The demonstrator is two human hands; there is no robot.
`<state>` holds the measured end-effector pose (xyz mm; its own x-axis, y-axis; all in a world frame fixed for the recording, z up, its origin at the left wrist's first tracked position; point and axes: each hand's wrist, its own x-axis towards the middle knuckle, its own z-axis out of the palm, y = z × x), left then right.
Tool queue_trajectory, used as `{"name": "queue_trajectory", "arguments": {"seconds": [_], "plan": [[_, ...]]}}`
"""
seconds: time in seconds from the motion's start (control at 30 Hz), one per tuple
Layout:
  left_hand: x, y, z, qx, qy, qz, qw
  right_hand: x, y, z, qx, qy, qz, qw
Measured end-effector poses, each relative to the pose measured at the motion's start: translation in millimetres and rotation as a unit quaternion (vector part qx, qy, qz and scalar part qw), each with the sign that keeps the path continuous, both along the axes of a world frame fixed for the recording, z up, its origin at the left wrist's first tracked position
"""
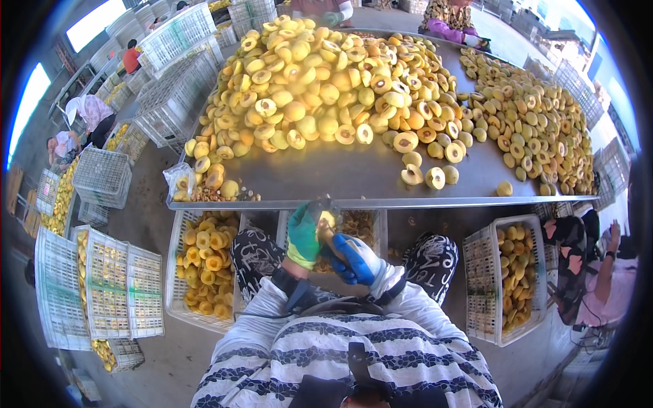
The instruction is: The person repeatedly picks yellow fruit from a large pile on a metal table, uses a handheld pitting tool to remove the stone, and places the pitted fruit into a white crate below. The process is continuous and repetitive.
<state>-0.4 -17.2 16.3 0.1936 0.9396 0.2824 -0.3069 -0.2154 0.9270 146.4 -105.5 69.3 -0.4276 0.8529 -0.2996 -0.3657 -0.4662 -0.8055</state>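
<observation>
My left hand (302, 235), in a green glove, holds a yellow peach half (327, 220) just below the table's front edge. In a blue glove, my right hand (361, 261) grips a slim tool (332, 244), its tip against the fruit; the tip's shape is blurred. Before me, a large heap of halved yellow peaches (316, 92), many with brown stones, lies on the metal table (306, 176). Under my hands, partly hidden, stands a crate (383, 229) with brown pieces that look like peach stones. Hollowed peach halves (208, 265) fill a white plastic crate (176, 293) by my left knee.
A second peach heap (530, 117) covers the table's right side. Stone scraps (214, 195) and a clear plastic bag (179, 178) lie at its front left corner. Another peach crate (482, 285) stands right. Stacked crates (125, 285) flank the left; a person (607, 285) sits far right.
</observation>
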Motion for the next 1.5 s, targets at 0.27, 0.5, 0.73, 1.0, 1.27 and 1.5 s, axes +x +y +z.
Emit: {"name": "queue_trajectory", "arguments": {"seconds": [0.27, 0.5, 0.73, 1.0, 1.27, 1.5], "plan": [[4, -7, 3, -0.162, 0.024, -0.006, 0.987, -14, -3, -43, 0.121, -0.081, -0.072, 0.987], [2, -6, 11, 0.052, 0.194, 0.02, 0.979, -1, -1, -102, -0.168, 0.559, 0.126, 0.802], [-104, -24, 19, 0.139, 0.565, 0.205, 0.787, 0, 43, -201, -0.367, 0.313, -0.266, 0.835], [-103, 38, 95, 0.07, 0.426, 0.2, 0.879, 10, 53, -174, -0.296, 0.382, -0.261, 0.836], [222, 98, 32, 0.219, 0.544, -0.061, 0.808, 9, 42, -160, -0.271, 0.333, -0.363, 0.827], [156, 109, 18, -0.05, 0.359, -0.159, 0.918, 8, 17, -138, -0.193, 0.149, -0.227, 0.943]]}}
